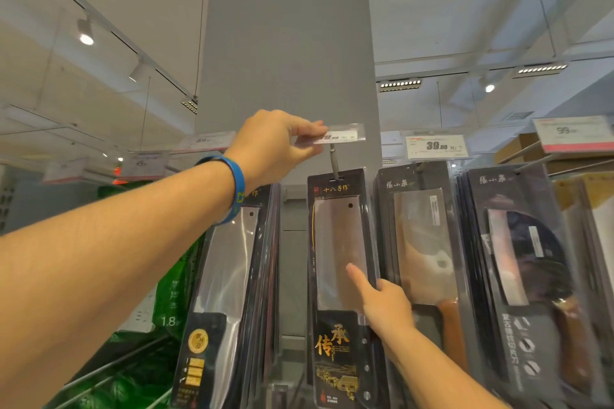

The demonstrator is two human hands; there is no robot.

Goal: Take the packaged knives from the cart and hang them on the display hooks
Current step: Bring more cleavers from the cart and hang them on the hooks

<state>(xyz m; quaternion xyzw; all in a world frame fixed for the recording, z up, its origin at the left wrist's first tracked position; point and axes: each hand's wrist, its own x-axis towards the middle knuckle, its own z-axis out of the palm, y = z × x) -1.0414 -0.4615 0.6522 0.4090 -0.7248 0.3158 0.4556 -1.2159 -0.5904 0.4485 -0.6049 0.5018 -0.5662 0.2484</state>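
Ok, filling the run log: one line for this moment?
left hand: pinches price tag holder | right hand: grips cleaver package | state: hung on hook

On my feed, a blue wristband point(237, 183) circles the wrist behind the left hand point(275, 143). It carries yellow printed characters. Both forearms are bare.

We look up at a grey pillar point(285, 43). Our left hand point(275, 143), a blue wristband point(237, 186) on its wrist, pinches the clear price tag point(342, 135) at the front end of a display hook point(334, 163). A packaged cleaver point(339, 242) hangs from this hook. Our right hand point(385, 305) grips the pack's right edge, index finger point(360, 279) flat on its front. Other knife packs point(422, 242) hang on both sides.
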